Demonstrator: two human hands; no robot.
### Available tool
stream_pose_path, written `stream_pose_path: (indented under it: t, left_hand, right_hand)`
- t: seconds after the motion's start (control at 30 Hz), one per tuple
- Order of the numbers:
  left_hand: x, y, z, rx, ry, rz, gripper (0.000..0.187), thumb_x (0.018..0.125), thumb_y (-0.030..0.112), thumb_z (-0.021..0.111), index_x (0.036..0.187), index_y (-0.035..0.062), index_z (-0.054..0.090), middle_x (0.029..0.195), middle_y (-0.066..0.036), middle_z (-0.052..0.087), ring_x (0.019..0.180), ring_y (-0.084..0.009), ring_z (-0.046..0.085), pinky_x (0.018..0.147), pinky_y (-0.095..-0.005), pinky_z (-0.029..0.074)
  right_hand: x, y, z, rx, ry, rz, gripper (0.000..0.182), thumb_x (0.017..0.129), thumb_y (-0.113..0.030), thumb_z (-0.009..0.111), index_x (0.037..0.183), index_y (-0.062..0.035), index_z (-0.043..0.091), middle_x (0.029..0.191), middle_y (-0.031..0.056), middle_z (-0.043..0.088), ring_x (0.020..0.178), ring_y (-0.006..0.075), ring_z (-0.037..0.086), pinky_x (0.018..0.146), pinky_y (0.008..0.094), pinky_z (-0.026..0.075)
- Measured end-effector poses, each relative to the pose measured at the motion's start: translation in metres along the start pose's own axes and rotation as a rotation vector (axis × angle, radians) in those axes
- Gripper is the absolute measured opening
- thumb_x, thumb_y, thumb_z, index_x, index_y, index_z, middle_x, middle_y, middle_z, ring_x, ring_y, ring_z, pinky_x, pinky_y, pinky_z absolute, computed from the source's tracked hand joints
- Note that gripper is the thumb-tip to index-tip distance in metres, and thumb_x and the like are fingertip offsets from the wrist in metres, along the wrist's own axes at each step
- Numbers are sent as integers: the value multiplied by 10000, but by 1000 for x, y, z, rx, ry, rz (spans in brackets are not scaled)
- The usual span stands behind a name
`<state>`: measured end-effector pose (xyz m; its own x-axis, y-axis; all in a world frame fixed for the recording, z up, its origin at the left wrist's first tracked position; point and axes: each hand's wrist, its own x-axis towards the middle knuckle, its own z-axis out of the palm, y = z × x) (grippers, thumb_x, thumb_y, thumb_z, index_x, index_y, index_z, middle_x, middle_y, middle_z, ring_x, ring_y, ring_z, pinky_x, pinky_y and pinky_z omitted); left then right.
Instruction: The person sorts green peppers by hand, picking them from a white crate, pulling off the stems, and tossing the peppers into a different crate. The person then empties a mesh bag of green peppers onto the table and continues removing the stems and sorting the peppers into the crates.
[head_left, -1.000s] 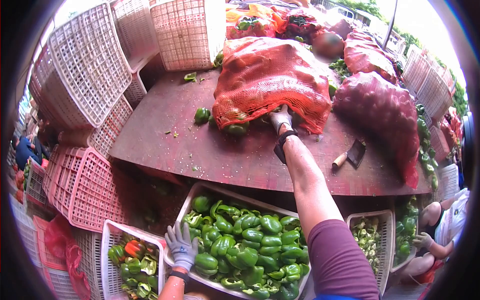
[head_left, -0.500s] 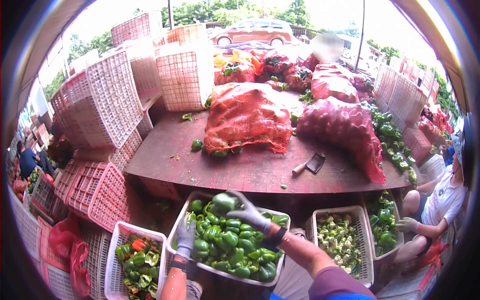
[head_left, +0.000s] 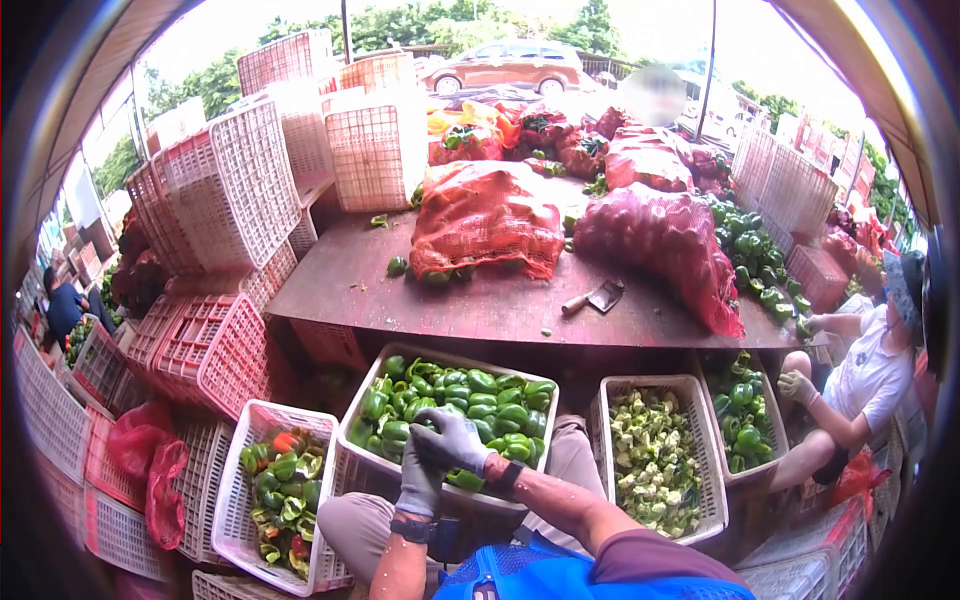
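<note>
My left hand [head_left: 421, 480], in a grey glove, is raised at the near edge of the white crate [head_left: 372, 462] of green peppers [head_left: 482, 400]. Against it, above the crate's front part, is my right hand [head_left: 452, 440], also gloved, with its fingers bent over the left one. The two hands touch and overlap, so the left fingers are largely hidden. Whether anything small is between them cannot be made out. Peppers lie close behind and beside the hands.
A crate [head_left: 232, 520] of mixed peppers stands left; a crate [head_left: 716, 500] of pale trimmings stands right. Beyond, a table [head_left: 400, 318] bears a cleaver [head_left: 604, 296] and red mesh sacks [head_left: 487, 215]. A seated co-worker [head_left: 872, 370] is at right, beside another pepper crate.
My hands have come together from opposite parts of the crate, toward its near edge. The large pepper by my right hand is no longer there. The view has shifted, and the co-worker's arms have moved.
</note>
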<state>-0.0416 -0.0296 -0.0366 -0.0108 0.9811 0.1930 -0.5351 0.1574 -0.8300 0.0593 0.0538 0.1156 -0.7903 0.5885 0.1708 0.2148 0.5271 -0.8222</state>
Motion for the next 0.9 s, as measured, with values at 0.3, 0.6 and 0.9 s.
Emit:
stream_pose_path:
  t: [0.3, 0.6, 0.9]
  left_hand:
    - [-6, -9, -15, 22, -58, -89, 568, 959, 535, 522, 1323, 100, 556, 1241, -56, 614, 1151, -221, 594, 996, -380, 480]
    - [-16, 43, -56, 1813, 624, 1063, 440, 928, 432, 595, 1193, 80, 605, 1086, -26, 606, 941, -158, 599, 865, -333, 502]
    - [-29, -34, 22, 2015, 484, 700, 449, 823, 17, 585, 1272, 10, 587, 1028, -72, 677, 906, -110, 634, 839, -239, 527]
  right_hand:
    - [-8, 13, 29, 4, 130, 111, 347, 916, -377, 583, 1089, -89, 669, 959, 212, 701, 914, 399, 680, 802, 445, 531]
    - [16, 95, 89, -24, 162, 350, 282, 946, -248, 469, 963, -43, 662, 989, 202, 673, 904, 406, 645, 797, 471, 512]
    - [55, 147, 57, 1467, 174, 866, 384, 913, -421, 491, 1009, -79, 638, 922, 113, 675, 823, 293, 674, 749, 436, 574]
